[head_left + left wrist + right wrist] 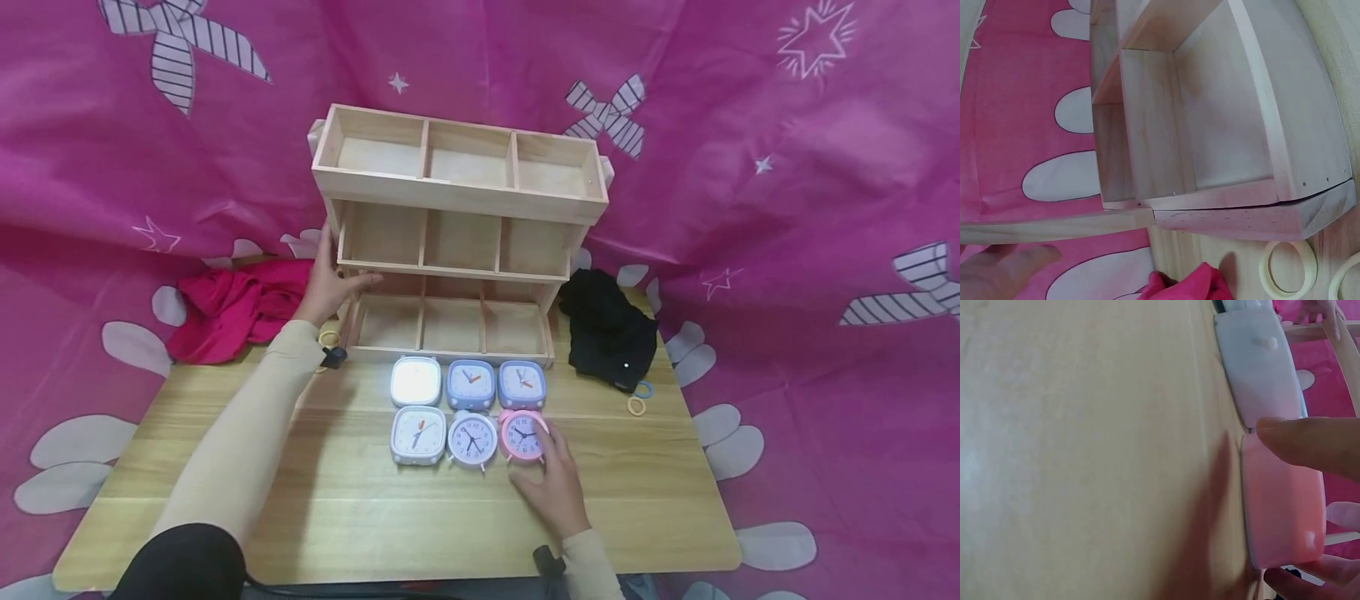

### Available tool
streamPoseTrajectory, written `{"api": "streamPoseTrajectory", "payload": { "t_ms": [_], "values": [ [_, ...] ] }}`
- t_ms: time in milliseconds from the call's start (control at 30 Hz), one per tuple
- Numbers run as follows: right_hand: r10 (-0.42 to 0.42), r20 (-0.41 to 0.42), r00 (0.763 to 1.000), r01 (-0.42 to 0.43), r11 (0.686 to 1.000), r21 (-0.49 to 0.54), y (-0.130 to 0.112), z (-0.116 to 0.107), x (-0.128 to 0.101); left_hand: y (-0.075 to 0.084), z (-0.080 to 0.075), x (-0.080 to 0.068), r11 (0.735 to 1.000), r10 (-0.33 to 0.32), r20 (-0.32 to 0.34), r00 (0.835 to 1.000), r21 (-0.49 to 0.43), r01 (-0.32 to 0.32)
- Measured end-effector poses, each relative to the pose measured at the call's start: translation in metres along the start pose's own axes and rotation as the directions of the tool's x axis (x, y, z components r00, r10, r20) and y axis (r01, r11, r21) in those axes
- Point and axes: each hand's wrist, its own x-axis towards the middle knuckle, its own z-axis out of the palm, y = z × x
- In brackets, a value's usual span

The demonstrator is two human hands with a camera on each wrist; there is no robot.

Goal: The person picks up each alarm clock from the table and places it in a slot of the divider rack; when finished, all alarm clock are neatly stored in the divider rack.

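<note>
A tiered wooden shelf [457, 271] with divided compartments stands at the back of the table. My left hand [330, 287] holds its left side, thumb across the front below the middle tier. In front of the shelf, several small alarm clocks lie face up in two rows. The far row has a pale clock [416, 382] and two blue clocks, [470, 385] among them. Nearer are a white square clock [417, 435], a lilac round clock [472, 439] and a pink clock [521, 436]. My right hand [555, 487] has its fingers at the pink clock's right side, thumb standing off below it.
Red cloth [240, 308] lies left of the shelf, with yellow rings [328, 338] beside the left wrist. Right of the shelf lies a black cloth [607, 329], with a blue ring [643, 390] and a yellow ring [636, 407] near it. A pink patterned curtain [750, 208] surrounds the table [420, 533].
</note>
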Motion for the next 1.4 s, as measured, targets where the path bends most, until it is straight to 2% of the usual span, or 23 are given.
{"api": "streamPoseTrajectory", "payload": {
  "t_ms": [100,367,500,700,933,1200,1300,1400],
  "values": [
    [-0.008,-0.016,1.0,0.008,1.0,-0.008,0.001,0.003,0.001,-0.009,0.002,0.006,0.999,0.047,-0.026,0.999,-0.023,-0.048],
    [-0.062,-0.094,0.994,0.059,0.998,-0.035,0.006,0.009,0.008,-0.033,0.004,0.021,0.995,0.096,-0.033,0.995,0.01,-0.096],
    [-0.08,-0.116,0.99,0.077,0.996,-0.034,0.007,0.008,0.012,-0.034,0.004,0.02,0.994,0.109,-0.037,0.993,0.008,-0.109],
    [-0.041,-0.113,0.993,0.045,0.998,0.031,0.007,0.005,0.013,-0.033,0.002,0.019,0.994,0.111,-0.036,0.993,0.009,-0.111],
    [-0.044,-0.143,0.989,0.052,0.997,0.054,0.013,0.001,-0.004,-0.034,-0.002,0.018,0.996,0.089,-0.03,0.996,0.033,-0.088],
    [0.018,-0.221,0.975,0.007,0.994,0.108,0.02,-0.015,-0.032,-0.034,-0.006,0.019,0.997,0.073,-0.024,0.997,0.026,-0.072],
    [0.041,-0.244,0.969,-0.01,0.992,0.129,0.016,-0.025,-0.033,-0.034,-0.006,0.02,0.996,0.084,-0.026,0.996,0.04,-0.083],
    [0.055,-0.252,0.966,0.002,0.976,0.22,0.008,-0.036,-0.023,-0.034,-0.005,0.02,0.995,0.082,-0.03,0.996,0.064,-0.08]
  ]
}}
